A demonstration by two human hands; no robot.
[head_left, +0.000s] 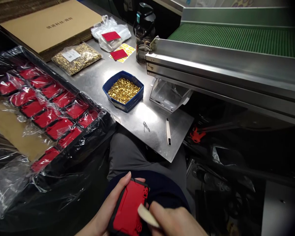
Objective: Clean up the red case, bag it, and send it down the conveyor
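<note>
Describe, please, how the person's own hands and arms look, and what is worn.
The left hand and right hand are bare: no glove or sleeve shows. The person wears a dark blue garment and grey trousers.

We note the lower end of the red case (130, 209) is cut off at the bottom of the view; fingers of the left hand (114, 198) lie partly hidden behind it. We find the right hand (173, 217) and pale tool (147, 216) blurred, the tool's rear end covered by the grip. On the table (157, 144), we cannot identify the small metal item (146, 126) near the front edge, nor read the label (71, 55) on the bag (88, 58) toward the left edge.
</note>
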